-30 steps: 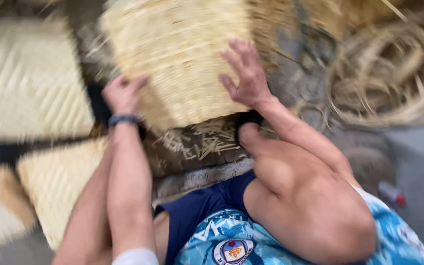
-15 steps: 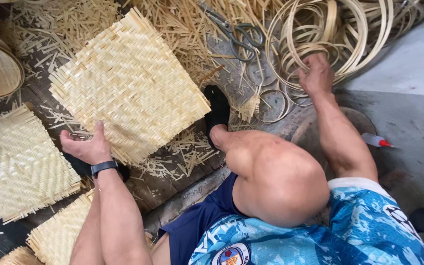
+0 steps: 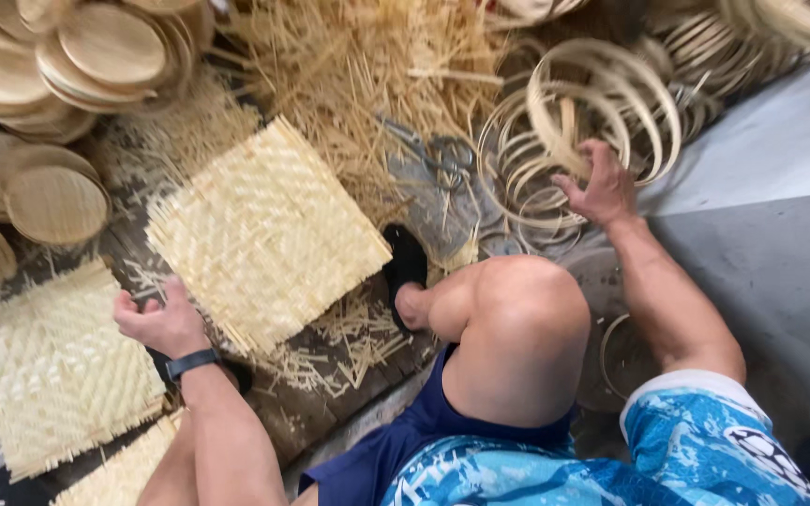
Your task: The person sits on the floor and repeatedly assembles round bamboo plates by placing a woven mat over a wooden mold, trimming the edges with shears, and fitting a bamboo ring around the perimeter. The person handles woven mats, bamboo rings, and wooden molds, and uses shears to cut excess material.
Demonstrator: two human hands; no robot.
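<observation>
Left hand (image 3: pixel 159 320) has its fingers pinching the near corner of the square woven mat (image 3: pixel 264 234); right hand (image 3: pixel 600 187) has fingers curled around a bamboo hoop (image 3: pixel 602 103) from the pile.

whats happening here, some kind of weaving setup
A person sits on the floor among bamboo strips. The left hand holds the corner of a square woven mat lying on dark boards, while the right hand reaches into a pile of round bamboo hoops. More woven mats and stacked round discs lie to the left.
</observation>
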